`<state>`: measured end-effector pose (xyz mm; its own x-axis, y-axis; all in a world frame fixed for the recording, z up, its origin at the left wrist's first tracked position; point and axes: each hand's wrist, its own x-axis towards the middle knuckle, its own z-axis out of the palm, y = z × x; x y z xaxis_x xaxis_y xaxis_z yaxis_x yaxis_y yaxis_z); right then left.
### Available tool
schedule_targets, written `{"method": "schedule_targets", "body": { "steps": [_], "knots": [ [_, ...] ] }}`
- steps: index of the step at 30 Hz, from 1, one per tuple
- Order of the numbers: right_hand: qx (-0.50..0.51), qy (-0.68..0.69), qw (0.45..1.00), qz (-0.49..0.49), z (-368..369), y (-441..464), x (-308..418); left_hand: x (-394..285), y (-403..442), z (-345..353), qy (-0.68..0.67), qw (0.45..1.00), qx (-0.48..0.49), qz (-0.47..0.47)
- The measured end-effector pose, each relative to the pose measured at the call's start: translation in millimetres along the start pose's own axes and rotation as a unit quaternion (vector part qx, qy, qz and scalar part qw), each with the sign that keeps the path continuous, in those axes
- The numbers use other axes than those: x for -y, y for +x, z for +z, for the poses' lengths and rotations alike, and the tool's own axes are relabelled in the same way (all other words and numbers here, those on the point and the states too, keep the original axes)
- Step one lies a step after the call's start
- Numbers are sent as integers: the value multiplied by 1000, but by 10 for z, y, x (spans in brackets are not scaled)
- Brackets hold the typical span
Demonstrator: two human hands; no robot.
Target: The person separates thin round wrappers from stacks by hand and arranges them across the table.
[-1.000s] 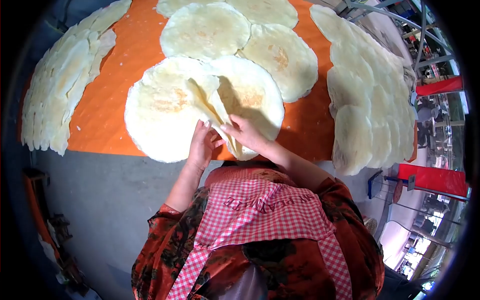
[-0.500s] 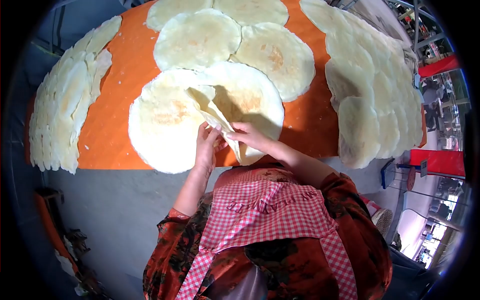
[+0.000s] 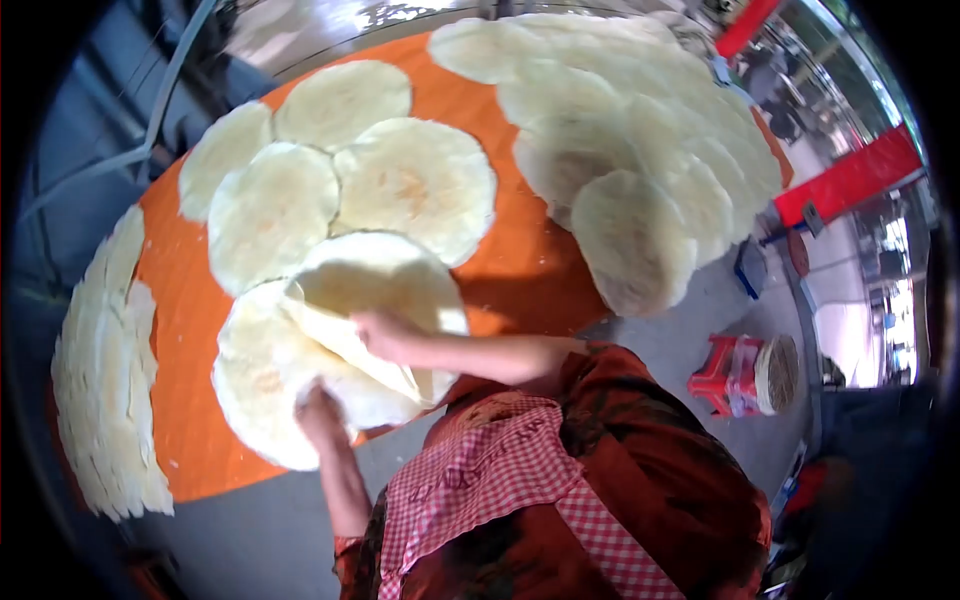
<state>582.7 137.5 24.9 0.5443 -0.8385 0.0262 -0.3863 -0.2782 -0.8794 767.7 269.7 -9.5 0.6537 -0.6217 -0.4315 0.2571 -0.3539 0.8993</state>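
Note:
My right hand grips a thin, pale flatbread that is partly folded and lifted. It stands slanted above a round flatbread lying beneath it. My left hand, smeared by motion, is lower down over the near side of the left flatbread. Its fingers are too blurred to show whether they pinch the sheet. The two lower flatbreads overlap near the front edge of the orange cloth.
More single flatbreads lie farther back on the cloth. Overlapping rows of flatbreads cover the left end, and a thick overlapping spread covers the right. A red stool stands on the grey floor at right.
The view has turned and shifted right. My hands, close together before, have moved apart: the right stays on the folded flatbread, while the left has dropped lower toward the near edge.

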Motion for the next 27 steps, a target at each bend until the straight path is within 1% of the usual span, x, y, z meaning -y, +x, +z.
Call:
{"method": "schedule_targets", "body": {
  "steps": [1,2,3,4,5,6,7,8,9,11,12,13,14,15,16,17,18,19,20,21,22,23,24,25,26,27],
  "knots": [
    [-22,-9,1000,-20,-218,123,-33,-106,27,-141,-50,998,-3,-23],
    [-10,53,995,89,-635,164,133,-119,114,-330,-161,987,14,11],
    [4,115,974,195,-1129,183,261,-141,217,-519,-152,988,19,-1],
    [-36,55,996,61,-1391,253,-180,-170,310,-678,-145,989,23,-10],
    [-64,155,984,57,-1599,251,-539,-211,353,-770,-155,988,9,-28],
    [-44,258,962,79,-1845,125,-707,-39,592,-1019,-128,991,-1,-35],
    [-33,66,990,119,-2155,-21,-715,27,661,-1121,-82,996,-20,-26],
    [-63,-56,991,105,-2247,-61,-1038,92,719,-1206,-36,998,-39,-16],
    [-122,-96,988,-26,-2292,-142,-1603,281,926,-1431,-41,997,-54,-36],
    [-158,-216,960,84,-2477,-355,-1999,686,1322,-2041,-48,993,-83,-75],
    [-176,-272,936,139,-2532,-383,-2078,715,1329,-2180,-62,989,-105,-80],
    [-177,-266,939,124,-2563,-327,-1981,506,1121,-2037,-97,990,-65,-78],
    [-173,-262,943,109,-2559,-279,-1697,225,780,-1831,-132,988,-27,-79],
    [-163,-253,948,100,-2518,-282,-1409,148,696,-1785,-158,982,4,-99],
    [-165,-214,959,88,-2549,-249,-1100,52,595,-1708,-149,985,10,-83],
    [-169,-174,967,74,-2644,-181,-868,-57,497,-1570,-140,988,17,-66],
    [-144,-64,984,81,-2750,-104,-854,-180,390,-1447,-126,991,23,-49],
    [-110,-29,992,59,-2861,-36,-926,-300,285,-1306,-113,992,29,-41],
    [-111,57,989,83,-2965,-121,-622,-375,247,-1230,-114,992,33,-42],
    [-112,81,988,71,-3085,-223,-527,-421,218,-1160,-116,992,39,-45],
    [-112,90,985,99,-3219,-361,-416,-464,194,-1107,-119,991,46,-47],
    [-123,-45,979,155,-3355,-526,-272,-508,154,-1068,-116,990,66,-38],
    [-168,92,968,163,-3348,-779,-281,-515,154,-1070,-132,989,59,-43],
    [-210,225,937,164,-3388,-1028,-312,-509,162,-1079,-150,986,50,-47],
    [-217,80,964,134,-3456,-1355,-837,-498,153,-1109,-170,983,38,-50],
    [-208,10,960,186,-3516,-1641,-1223,-509,143,-1098,-169,983,59,-42]
  ]
}}
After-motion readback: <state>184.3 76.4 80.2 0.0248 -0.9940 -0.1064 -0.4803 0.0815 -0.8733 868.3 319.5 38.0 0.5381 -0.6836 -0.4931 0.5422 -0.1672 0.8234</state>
